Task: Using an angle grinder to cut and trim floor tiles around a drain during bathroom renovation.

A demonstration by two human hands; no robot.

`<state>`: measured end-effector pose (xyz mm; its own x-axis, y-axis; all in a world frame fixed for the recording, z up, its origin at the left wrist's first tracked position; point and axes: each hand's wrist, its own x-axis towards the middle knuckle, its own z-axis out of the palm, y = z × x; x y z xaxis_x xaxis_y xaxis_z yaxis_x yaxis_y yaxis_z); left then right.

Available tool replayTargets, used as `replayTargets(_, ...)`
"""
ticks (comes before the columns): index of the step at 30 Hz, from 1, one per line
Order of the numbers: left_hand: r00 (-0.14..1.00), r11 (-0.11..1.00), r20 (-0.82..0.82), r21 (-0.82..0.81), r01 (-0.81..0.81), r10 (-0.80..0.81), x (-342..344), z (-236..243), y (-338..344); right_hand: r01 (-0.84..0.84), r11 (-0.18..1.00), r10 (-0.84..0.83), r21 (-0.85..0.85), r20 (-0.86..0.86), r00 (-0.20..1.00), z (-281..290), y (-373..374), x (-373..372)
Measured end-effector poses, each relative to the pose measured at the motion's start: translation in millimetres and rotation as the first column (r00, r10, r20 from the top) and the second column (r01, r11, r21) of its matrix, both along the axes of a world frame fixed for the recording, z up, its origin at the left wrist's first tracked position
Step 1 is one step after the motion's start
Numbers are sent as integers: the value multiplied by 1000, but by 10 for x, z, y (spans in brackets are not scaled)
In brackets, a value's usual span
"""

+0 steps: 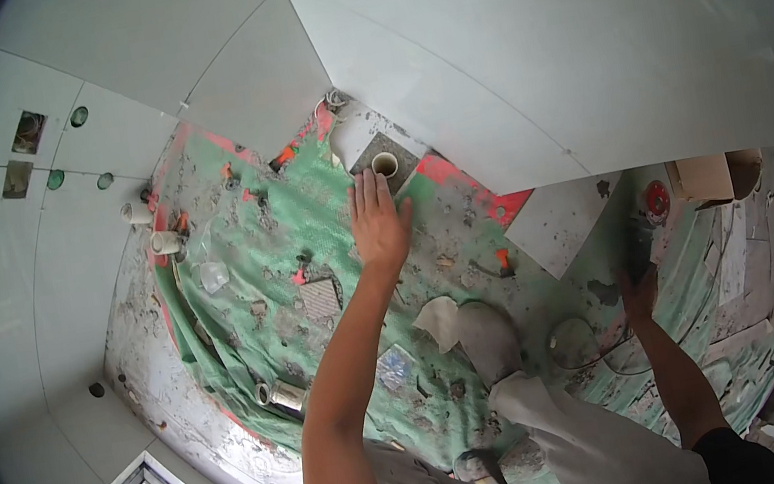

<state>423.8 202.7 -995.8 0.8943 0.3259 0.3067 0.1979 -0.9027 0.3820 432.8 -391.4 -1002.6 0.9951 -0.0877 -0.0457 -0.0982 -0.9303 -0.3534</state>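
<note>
My left hand lies flat with its fingers stretched out, their tips at the near edge of a small grey tile piece. A pale round pipe end stands up through this piece, just beyond my fingertips. On the right, my right hand is closed around the dark body of what looks like an angle grinder. A red disc shows at its far end. Shadow hides part of the tool and of my fingers.
A green sheet with rubble and orange-red tile clips covers the floor. Near the right hand are a white tile piece and a cardboard box. A hammer lies by my legs. Tiled walls surround the corner.
</note>
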Motion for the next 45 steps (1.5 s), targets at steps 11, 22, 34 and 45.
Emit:
replayTargets(11,994,1000,109,-15,-27,29,583,86,-42,25,1000,-24,4,-33,999,-29,-20,7)
replayTargets(22,981,963,-177,-243,-117,75,863,78,-154,-18,1000,18,-1,39,999,-29,-103,-7)
replayTargets(34,984,833,-110,-550,56,-139,838,13,-372,64,997,-65,-32,-23,998,119,-181,18)
replayTargets(45,993,994,-115,100,46,-34,773,-333,-404,48,999,-48,11,-21,999,2,-16,-1)
